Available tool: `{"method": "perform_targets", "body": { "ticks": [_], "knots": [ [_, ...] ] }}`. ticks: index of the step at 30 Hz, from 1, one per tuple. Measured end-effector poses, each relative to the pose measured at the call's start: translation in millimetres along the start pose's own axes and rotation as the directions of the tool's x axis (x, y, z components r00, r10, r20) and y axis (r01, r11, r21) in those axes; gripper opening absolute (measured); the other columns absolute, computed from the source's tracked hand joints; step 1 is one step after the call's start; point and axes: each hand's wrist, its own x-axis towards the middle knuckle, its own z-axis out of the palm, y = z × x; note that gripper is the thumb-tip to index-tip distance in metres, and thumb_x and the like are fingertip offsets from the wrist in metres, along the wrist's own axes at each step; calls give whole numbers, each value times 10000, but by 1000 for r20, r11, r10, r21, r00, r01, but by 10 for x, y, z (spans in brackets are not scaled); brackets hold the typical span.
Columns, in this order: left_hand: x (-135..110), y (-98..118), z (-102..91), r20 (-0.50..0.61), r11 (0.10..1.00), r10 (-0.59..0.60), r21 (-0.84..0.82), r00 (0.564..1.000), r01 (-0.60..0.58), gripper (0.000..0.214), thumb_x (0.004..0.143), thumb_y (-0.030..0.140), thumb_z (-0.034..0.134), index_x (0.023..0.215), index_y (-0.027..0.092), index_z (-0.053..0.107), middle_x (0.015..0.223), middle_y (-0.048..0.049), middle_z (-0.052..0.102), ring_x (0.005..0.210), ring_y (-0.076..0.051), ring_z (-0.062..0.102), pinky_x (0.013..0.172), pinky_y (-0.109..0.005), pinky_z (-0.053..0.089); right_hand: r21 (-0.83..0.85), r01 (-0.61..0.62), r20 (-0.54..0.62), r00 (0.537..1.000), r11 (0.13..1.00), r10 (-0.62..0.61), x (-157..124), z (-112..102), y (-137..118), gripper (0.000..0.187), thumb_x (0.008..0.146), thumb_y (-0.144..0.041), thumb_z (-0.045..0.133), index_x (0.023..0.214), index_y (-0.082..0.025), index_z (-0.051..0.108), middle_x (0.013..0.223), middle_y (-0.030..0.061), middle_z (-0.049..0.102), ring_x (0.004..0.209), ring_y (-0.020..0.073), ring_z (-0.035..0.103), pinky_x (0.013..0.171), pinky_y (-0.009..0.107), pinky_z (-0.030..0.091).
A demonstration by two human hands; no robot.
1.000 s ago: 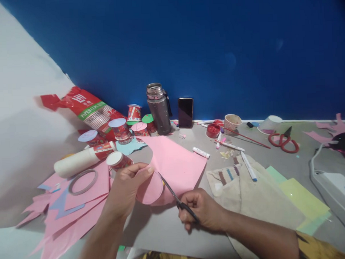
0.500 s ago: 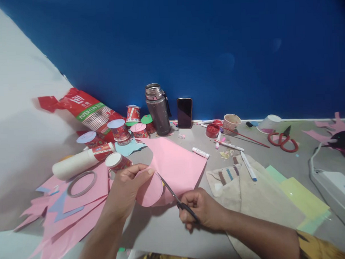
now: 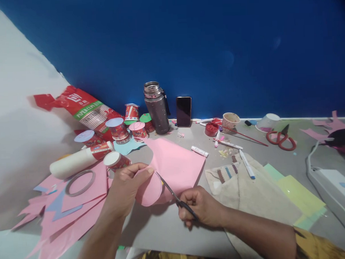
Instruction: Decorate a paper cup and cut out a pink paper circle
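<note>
My left hand (image 3: 125,189) is closed on a pink paper sheet (image 3: 176,165), pinching a rounded, partly cut disc (image 3: 148,190) of it above the grey table (image 3: 164,231). My right hand (image 3: 199,206) is closed round the handles of small black scissors (image 3: 175,197). The blades point up and left and meet the paper at the right edge of the disc. The rest of the pink sheet lies on the table behind the scissors.
At left lie pink paper scraps (image 3: 68,220), a tape ring (image 3: 79,182), a white glue bottle (image 3: 77,161) and several red paper cups (image 3: 117,128). A steel flask (image 3: 156,107), a phone (image 3: 184,111), markers (image 3: 246,164), red scissors (image 3: 280,139), a cloth (image 3: 248,187) and a power strip (image 3: 333,188) lie behind and right.
The hands, scissors and paper hold almost the same pose. The view has drifted slightly, so everything sits a little to the left and higher.
</note>
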Motion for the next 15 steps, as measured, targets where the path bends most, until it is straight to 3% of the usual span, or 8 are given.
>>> {"method": "perform_targets", "body": {
  "ticks": [15],
  "knots": [
    [-15, -18, -13, -5, 1000, -23, 0, 1000, 23, 436, 537, 525, 936, 680, 157, 750, 606, -14, 676, 541, -131, 569, 500, -213, 425, 29, 1, 6, 1000, 1000, -2, 15, 8, 21, 634, 561, -705, 915, 682, -170, 597, 520, -38, 604, 448, 79, 534, 451, 191, 437]
  ]
}}
